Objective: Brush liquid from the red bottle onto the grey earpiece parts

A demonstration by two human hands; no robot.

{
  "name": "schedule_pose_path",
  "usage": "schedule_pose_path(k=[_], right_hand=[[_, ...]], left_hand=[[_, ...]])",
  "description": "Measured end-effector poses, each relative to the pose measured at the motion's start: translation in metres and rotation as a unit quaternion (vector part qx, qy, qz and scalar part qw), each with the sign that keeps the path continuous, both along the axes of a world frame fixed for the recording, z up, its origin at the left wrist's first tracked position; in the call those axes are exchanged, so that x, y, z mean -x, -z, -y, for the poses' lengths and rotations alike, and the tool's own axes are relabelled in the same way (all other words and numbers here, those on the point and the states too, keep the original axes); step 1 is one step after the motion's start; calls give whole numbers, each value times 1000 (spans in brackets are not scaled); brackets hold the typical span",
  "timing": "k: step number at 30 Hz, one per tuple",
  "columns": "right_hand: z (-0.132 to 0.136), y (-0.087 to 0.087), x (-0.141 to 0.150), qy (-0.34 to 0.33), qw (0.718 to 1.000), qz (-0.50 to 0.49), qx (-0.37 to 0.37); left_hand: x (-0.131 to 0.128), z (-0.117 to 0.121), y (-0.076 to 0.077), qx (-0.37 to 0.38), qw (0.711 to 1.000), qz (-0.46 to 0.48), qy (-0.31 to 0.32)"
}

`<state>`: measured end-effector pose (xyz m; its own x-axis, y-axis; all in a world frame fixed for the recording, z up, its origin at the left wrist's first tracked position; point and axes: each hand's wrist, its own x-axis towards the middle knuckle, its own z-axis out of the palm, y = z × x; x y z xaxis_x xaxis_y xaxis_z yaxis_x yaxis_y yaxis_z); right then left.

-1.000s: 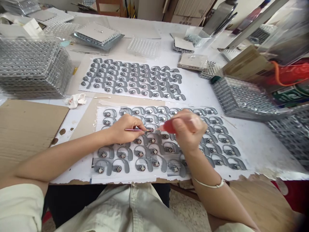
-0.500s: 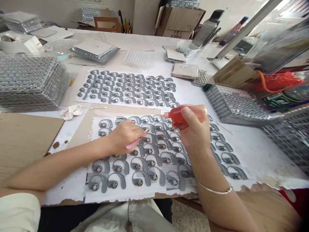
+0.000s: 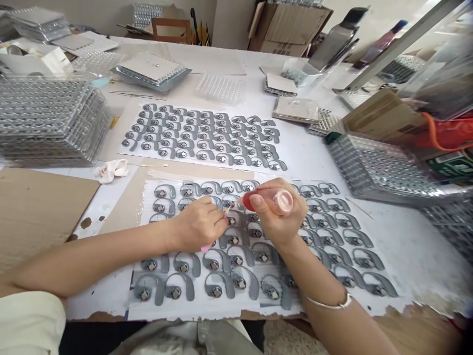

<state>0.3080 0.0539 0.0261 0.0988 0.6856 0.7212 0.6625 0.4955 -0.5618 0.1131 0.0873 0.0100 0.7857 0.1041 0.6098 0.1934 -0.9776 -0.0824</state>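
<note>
Holding red bottle (image 3: 264, 199), right hand (image 3: 279, 217)

Premises: small-parts assembly workshop. A paper-covered workbench (image 3: 414, 251) carries stacked blister trays (image 3: 51, 125) and rows of grey moulded parts (image 3: 203, 144), with cardboard cartons (image 3: 290, 29) behind.

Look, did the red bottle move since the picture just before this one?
Yes. The red bottle in the right hand moved toward the person. It was above the top row of gray ear hooks on the sheet, and now it is below that row.
</note>
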Motion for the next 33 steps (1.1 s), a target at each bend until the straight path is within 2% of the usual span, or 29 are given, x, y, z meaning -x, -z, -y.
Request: schedule_pose_path(k=[9, 22, 33], right_hand=[[-3, 3, 4, -26, 999, -2, 23], [-3, 6, 5, -23, 999, 15, 27], [-4, 7, 5, -36, 999, 19, 14]], left_hand=[[-4, 6, 8, -32, 999, -18, -10], [-4, 4, 8, -23, 999, -34, -13], [-4, 4, 5, -13, 1000, -6, -4]])
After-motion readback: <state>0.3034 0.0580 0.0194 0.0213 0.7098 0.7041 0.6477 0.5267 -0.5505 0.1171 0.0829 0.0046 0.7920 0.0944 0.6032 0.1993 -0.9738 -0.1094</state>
